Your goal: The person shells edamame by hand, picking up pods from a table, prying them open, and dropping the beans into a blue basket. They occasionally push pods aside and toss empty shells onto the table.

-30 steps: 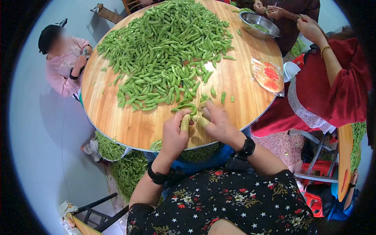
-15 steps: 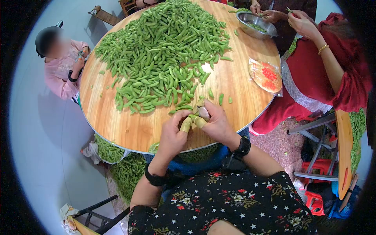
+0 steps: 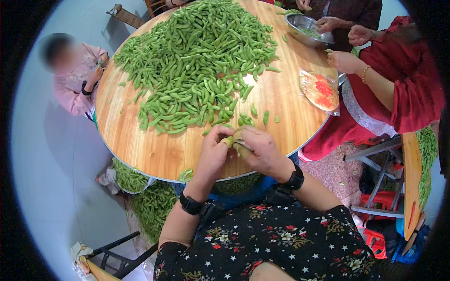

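My left hand (image 3: 213, 152) and my right hand (image 3: 263, 149) meet over the near edge of the table, fingers pinched together. Between their fingertips is a green soybean pod (image 3: 230, 140), mostly hidden by the fingers. Yellow-green coverings wrap some of my fingertips. Just beyond my hands, a large heap of soybean pods (image 3: 187, 61) spreads over the round wooden table (image 3: 286, 93). A few loose pods (image 3: 266, 117) lie to the right of my right hand.
A flat packet with a red pattern (image 3: 319, 90) lies at the table's right. Behind it stands a metal bowl (image 3: 300, 29); two people's hands work near it. A person in pink (image 3: 75, 89) sits at the left. More pods (image 3: 152, 206) are piled below the table.
My hands have drawn closer together, with the right fingers now curled over the pod. At the right, the hand of the person in red has lowered toward the table.
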Demonstrator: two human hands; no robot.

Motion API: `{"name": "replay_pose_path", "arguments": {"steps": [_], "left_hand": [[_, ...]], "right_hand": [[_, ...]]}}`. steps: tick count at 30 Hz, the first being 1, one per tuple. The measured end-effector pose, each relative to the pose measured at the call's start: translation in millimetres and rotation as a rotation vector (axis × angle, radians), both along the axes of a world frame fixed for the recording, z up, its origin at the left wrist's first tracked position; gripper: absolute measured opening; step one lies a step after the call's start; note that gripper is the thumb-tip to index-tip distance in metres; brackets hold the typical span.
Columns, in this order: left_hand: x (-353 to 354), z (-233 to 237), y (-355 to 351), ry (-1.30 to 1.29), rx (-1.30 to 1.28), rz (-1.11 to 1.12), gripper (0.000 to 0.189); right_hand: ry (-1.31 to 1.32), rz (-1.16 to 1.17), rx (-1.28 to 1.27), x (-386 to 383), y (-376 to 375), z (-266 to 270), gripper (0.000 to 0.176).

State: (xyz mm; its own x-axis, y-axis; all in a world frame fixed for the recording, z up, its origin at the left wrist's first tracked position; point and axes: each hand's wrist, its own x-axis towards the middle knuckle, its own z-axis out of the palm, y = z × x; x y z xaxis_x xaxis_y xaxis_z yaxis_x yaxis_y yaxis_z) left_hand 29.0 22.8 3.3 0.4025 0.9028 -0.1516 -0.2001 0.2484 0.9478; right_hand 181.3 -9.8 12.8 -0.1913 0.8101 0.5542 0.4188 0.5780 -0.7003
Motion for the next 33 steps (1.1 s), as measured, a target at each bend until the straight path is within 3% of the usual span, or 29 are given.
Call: {"name": "replay_pose_path", "arguments": {"steps": [2, 4, 5, 7, 10, 13, 15, 16, 17, 18, 20, 21, 33], "left_hand": [[5, -7, 2, -0.025, 0.004, -0.009, 0.013], [12, -12, 1, 0.125, 0.408, 0.126, 0.015], [13, -13, -1, 0.130, 0.407, 0.131, 0.015], [14, -3, -5, 0.476, 0.768, 0.213, 0.017], [13, -9, 0, 0.507, 0.810, 0.186, 0.020], [10, -1, 0, 0.523, 0.764, 0.123, 0.027], [6, 7, 0, 0.521, 0.821, 0.116, 0.031], [2, 9, 0, 0.527, 0.862, 0.108, 0.035], [-5, 0, 5, 0.448, 0.705, 0.045, 0.036], [-9, 1, 5, 0.448, 0.707, 0.046, 0.036], [-15, 5, 5, 0.430, 0.506, 0.088, 0.030], [-20, 4, 9, 0.638, 0.880, 0.098, 0.026], [-7, 3, -2, 1.002, 1.036, 0.070, 0.019]], "right_hand": [[0.048, -0.006, -0.019, 3, -1, -1, 0.010], [0.098, -0.005, -0.039, 6, -3, -5, 0.009], [0.075, -0.050, -0.130, 8, -4, -8, 0.010], [0.048, -0.092, -0.222, 9, -4, -13, 0.011], [0.070, -0.106, -0.173, 8, -3, -21, 0.015], [0.253, -0.144, -0.280, 10, 1, -21, 0.012], [0.689, -0.095, -0.595, 12, 3, -6, 0.007], [0.688, -0.096, -0.590, 14, 5, -10, 0.007], [0.765, -0.109, -0.639, 18, 7, -20, 0.006], [0.842, -0.121, -0.687, 19, 8, -24, 0.006], [0.850, -0.118, -0.677, 21, 10, -27, 0.008], [0.858, -0.118, -0.670, 22, 12, -26, 0.009], [0.917, -0.119, -0.776, 28, 7, -17, 0.009]]}}
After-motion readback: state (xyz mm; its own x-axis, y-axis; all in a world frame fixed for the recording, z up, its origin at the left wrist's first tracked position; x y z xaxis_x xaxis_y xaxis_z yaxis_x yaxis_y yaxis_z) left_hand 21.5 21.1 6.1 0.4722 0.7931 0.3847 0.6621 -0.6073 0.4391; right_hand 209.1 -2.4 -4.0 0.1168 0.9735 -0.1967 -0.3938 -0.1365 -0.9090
